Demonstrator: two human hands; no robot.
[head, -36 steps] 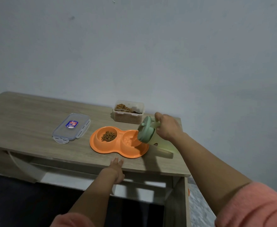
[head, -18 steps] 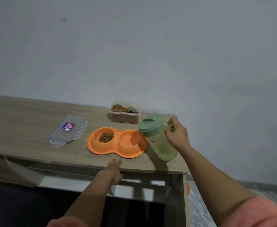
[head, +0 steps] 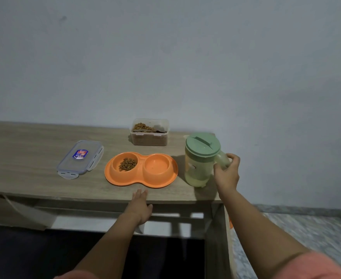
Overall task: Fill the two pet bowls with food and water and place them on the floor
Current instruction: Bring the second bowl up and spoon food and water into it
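Green jug (head: 202,158) stands upright, right hand (head: 227,174) gripping its handle; left hand (head: 140,206) spread. Next: carry bowls (head: 141,169) floorward.

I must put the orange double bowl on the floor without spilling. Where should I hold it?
Hold the orange double bowl level with both hands by its flat outer rim at the two short ends, from left and right. The wells hold kibble and seemingly water.
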